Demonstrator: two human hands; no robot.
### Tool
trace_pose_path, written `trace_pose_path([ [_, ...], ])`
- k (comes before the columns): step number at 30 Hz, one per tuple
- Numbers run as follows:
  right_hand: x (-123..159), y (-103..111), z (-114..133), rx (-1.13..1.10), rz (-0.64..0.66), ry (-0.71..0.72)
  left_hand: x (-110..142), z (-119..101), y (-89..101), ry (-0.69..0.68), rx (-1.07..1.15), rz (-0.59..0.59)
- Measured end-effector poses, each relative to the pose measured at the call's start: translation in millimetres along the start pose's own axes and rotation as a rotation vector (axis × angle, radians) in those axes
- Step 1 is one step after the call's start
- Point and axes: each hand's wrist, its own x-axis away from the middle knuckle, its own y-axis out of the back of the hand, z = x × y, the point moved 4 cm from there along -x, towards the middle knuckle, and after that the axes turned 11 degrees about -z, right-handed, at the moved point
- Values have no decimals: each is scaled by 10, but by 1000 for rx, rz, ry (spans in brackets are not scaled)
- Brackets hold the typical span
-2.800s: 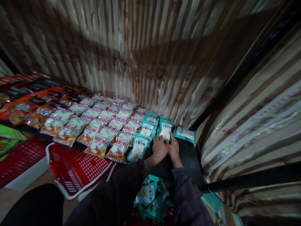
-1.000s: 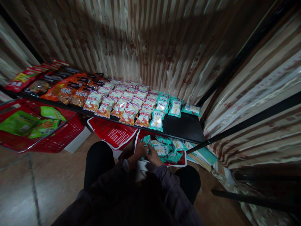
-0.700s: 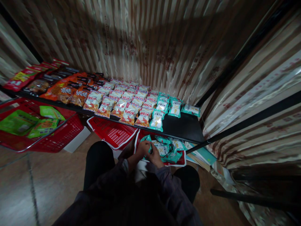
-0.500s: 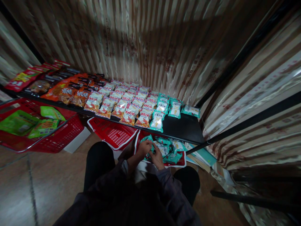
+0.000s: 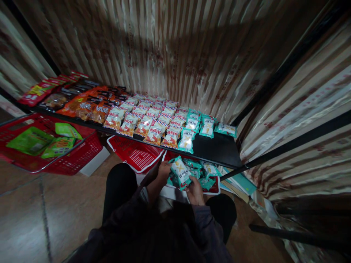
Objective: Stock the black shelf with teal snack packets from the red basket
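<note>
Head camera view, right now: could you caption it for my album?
Both hands, left and right, hold a teal packet above a red basket, below a snack-lined shelf.

From here I see pleated, striped cloth point(image 5: 175, 47) with dark floral prints hanging behind the black shelf point(image 5: 216, 148) and down the right side. Dark posts point(image 5: 263, 95) slant across it. Brown tiled floor point(image 5: 22, 219) catches pale light at near left; the cloth's upper part lies in shadow.

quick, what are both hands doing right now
Left hand: closed on one end of a teal snack bag.
Right hand: closed on the opposite end of the same bag.
</note>
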Motion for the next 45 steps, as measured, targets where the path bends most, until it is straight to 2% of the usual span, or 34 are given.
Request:
trace_pose_path([
  [5, 57, 17, 39, -42, 39, -72, 80, -102, 10, 58, -16, 48],
  [13, 90, -34, 446, 15, 40, 66, 235, -305, 61, 45, -70, 273],
  [16, 87, -19, 640, 127, 35, 125, 258, -347, 80, 17, -76, 326],
  [20, 94, 9, 864, 362, -41, 144, 264, -438, 83, -30, -19, 345],
  [21, 111, -15, 924, 424, -15, 161, 272, -469, 81, -39, -12, 359],
  [23, 169, -118, 1039, 556, 135, 212, 310, -528, 72, -50, -45, 436],
  [25, 251, -255, 1127, 688, 336, 248, 385, -574, 53, -64, -140, 585],
  [27, 315, -375, 1187, 783, 460, 269, 490, -594, 36, -82, -261, 753],
  [30, 344, -515, 1209, 856, 516, 297, 659, -586, 12, -77, -363, 939],
  [32, 339, -585, 1197, 872, 516, 340, 757, -583, -8, -56, -346, 994],
  [37, 336, -672, 1231, 778, 423, 508, 876, -637, -42, -42, -233, 927],
  [40, 323, -632, 1268, 572, 271, 547, 859, -684, -73, -48, -166, 849],
  [43, 312, -512, 1205, 361, 103, 513, 767, -740, -100, -102, -43, 694],
  [45, 335, -440, 1075, 279, 85, 415, 697, -764, -112, -136, 38, 590],
])
